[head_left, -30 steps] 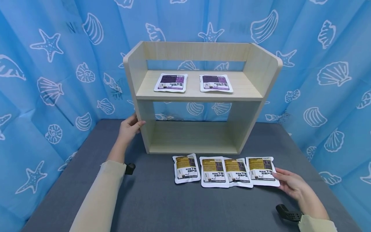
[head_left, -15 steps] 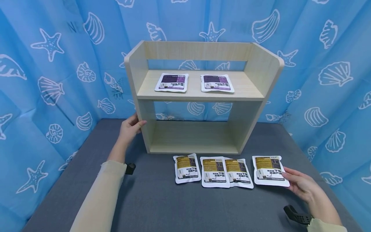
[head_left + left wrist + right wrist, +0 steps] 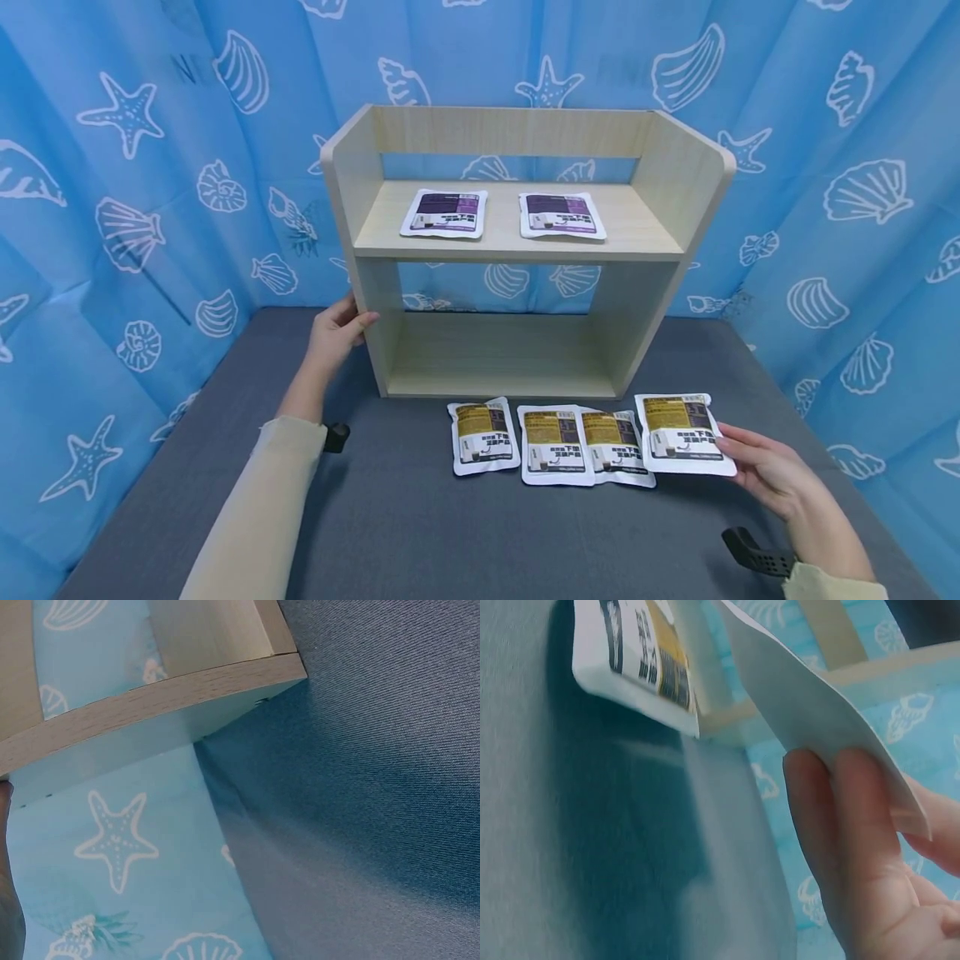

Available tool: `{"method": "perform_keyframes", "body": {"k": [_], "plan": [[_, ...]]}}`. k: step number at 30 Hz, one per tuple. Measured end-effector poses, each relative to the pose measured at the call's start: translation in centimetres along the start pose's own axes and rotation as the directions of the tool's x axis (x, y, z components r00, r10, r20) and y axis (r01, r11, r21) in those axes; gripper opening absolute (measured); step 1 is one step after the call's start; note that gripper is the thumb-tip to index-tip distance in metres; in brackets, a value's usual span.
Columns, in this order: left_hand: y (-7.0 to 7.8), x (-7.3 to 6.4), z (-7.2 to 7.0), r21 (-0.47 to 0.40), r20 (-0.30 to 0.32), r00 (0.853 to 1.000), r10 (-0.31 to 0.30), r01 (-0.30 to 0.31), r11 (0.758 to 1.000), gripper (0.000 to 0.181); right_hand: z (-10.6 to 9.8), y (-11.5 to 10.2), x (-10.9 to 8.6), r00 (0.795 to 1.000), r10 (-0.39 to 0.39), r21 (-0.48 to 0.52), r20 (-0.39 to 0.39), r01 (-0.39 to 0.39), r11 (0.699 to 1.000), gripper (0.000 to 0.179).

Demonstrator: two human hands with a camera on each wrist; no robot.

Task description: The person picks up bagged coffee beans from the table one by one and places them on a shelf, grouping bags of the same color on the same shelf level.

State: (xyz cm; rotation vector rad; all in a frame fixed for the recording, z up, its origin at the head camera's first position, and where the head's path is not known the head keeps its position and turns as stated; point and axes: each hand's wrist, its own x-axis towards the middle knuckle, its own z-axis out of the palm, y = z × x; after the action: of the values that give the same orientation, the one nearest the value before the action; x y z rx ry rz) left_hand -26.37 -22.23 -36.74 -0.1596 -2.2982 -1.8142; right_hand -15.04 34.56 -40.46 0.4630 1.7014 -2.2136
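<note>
My right hand (image 3: 780,479) pinches the right edge of a flat white packet (image 3: 684,435) with a brown-and-yellow label, thumb on top. In the right wrist view the held packet's pale back (image 3: 802,705) tilts clear of the table, fingers pressed beneath it. Its left edge overlaps another packet (image 3: 617,446) in the head view. Beside that lie two more like it, a middle packet (image 3: 556,446) and a left packet (image 3: 484,437). My left hand (image 3: 335,337) grips the left side panel of a pale wooden shelf (image 3: 517,254), thumb at its front edge.
Two purple-labelled packets, a left one (image 3: 444,213) and a right one (image 3: 562,215), lie on the upper shelf board. The lower compartment (image 3: 498,354) is open at the front. A grey cloth (image 3: 480,542) covers the table, and blue shell-print curtains (image 3: 840,250) hang around it.
My right hand first drew its packet to the right, away from the others, then raised it and brought it back leftward. My left hand keeps its place on the shelf.
</note>
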Motion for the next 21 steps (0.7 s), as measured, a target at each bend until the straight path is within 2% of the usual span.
{"method": "perform_keyframes", "body": {"k": [6,7,10,14,21], "plan": [[0.0,-0.1,-0.1,0.004,0.006,1.000,0.002,-0.002,1.000,0.058,1.5,0.3,0.3,0.999,-0.032,-0.051,0.015,0.032,0.998,0.020],[0.0,-0.1,-0.1,0.004,0.006,1.000,0.001,-0.001,1.000,0.058,1.7,0.4,0.4,0.999,-0.033,-0.056,0.017,0.034,0.998,0.025],[0.0,-0.1,-0.1,0.004,0.009,1.000,0.000,0.000,1.000,0.058,2.5,0.4,0.4,0.999,-0.036,-0.085,0.023,0.038,0.996,0.059],[0.0,-0.2,0.0,0.008,0.009,1.000,0.006,-0.006,1.000,0.058,3.4,0.3,0.5,0.999,-0.030,-0.095,0.042,0.034,0.995,0.076],[0.3,-0.2,0.0,0.005,0.009,1.000,0.005,-0.005,1.000,0.057,4.6,0.1,0.7,0.998,-0.029,-0.087,0.060,0.034,0.996,0.073]]}}
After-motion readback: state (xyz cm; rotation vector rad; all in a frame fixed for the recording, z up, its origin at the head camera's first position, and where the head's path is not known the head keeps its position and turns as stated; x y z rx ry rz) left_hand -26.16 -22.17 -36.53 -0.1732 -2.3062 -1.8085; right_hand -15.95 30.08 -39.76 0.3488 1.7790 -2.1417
